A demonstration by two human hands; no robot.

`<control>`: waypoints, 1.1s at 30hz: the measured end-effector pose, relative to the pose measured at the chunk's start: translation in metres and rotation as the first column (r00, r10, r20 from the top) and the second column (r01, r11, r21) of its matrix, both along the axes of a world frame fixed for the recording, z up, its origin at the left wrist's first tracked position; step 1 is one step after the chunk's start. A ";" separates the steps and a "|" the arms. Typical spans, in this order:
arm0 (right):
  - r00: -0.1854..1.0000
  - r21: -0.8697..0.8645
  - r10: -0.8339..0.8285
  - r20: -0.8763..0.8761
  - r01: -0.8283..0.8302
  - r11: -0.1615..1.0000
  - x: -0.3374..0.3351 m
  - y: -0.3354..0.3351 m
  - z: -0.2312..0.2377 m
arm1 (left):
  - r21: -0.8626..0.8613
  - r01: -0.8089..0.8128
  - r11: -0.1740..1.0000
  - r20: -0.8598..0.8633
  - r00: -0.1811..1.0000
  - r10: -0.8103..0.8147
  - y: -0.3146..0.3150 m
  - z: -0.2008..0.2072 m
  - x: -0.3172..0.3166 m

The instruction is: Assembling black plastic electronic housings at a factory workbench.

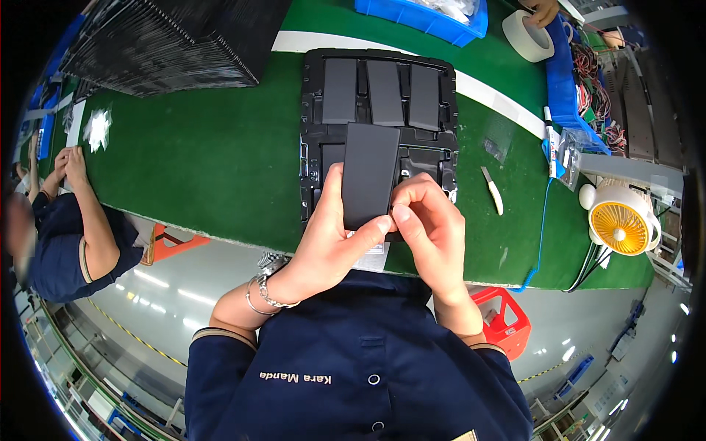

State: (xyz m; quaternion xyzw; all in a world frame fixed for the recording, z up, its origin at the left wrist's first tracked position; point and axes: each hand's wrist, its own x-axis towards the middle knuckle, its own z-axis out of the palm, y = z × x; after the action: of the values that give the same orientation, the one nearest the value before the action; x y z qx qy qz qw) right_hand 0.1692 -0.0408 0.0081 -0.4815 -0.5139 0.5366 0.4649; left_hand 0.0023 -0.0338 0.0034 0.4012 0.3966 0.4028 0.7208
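Above the black tray (429,163), clasps the dark slab (370,173) in the left hand (327,239); with the right hand (435,229), pinches at its edge, on what unclear. Likely light, stiff, slick; best gripped by long sides.

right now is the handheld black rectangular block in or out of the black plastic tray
Out: the left hand grips the block above the tray.

tray (312,110) partly hidden, blue bin (426,24) cropped

Bright, even lt on green table (213,151); glare streaks on floor (173,268), near L & R. Fisheye bends edges, corners blk. Co-worker's head (18,229), L, blurred.
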 end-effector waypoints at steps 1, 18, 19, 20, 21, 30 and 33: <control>0.995 0.081 0.004 0.099 -0.012 0.997 0.001 0.000 0.000 | 0.012 0.014 1.000 -0.015 1.000 -0.014 0.000 0.001 -0.001; 0.983 -0.082 0.010 -0.182 -0.025 0.996 -0.009 -0.005 -0.001 | 0.082 -0.035 0.996 -0.099 0.994 0.043 -0.005 0.005 -0.004; 0.979 -0.095 0.009 -0.203 -0.028 0.995 -0.008 -0.005 -0.001 | 0.080 -0.031 0.996 -0.102 0.994 0.039 -0.005 0.006 -0.004; 0.975 -0.108 0.007 -0.224 -0.032 0.994 -0.008 -0.005 0.000 | 0.077 -0.027 0.997 -0.105 0.994 0.035 -0.005 0.006 -0.005; 0.970 -0.121 0.006 -0.243 -0.036 0.992 -0.008 -0.004 0.000 | 0.074 -0.023 0.997 -0.106 0.994 0.031 -0.005 0.007 -0.005; 0.991 -0.046 0.023 -0.132 -0.029 0.999 -0.006 -0.001 -0.001 | 0.078 -0.062 0.995 -0.099 0.993 0.070 -0.005 0.005 -0.001; 0.992 -0.058 0.002 -0.123 -0.010 0.998 -0.007 -0.001 -0.002 | 0.030 -0.064 0.998 -0.108 0.992 0.067 -0.004 0.008 -0.001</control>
State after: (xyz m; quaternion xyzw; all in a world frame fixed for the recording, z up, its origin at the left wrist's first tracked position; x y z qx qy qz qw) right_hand 0.1623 -0.0415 0.0063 -0.4593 -0.4698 0.5815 0.4798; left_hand 0.0017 -0.0382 0.0111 0.4189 0.4428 0.4089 0.6792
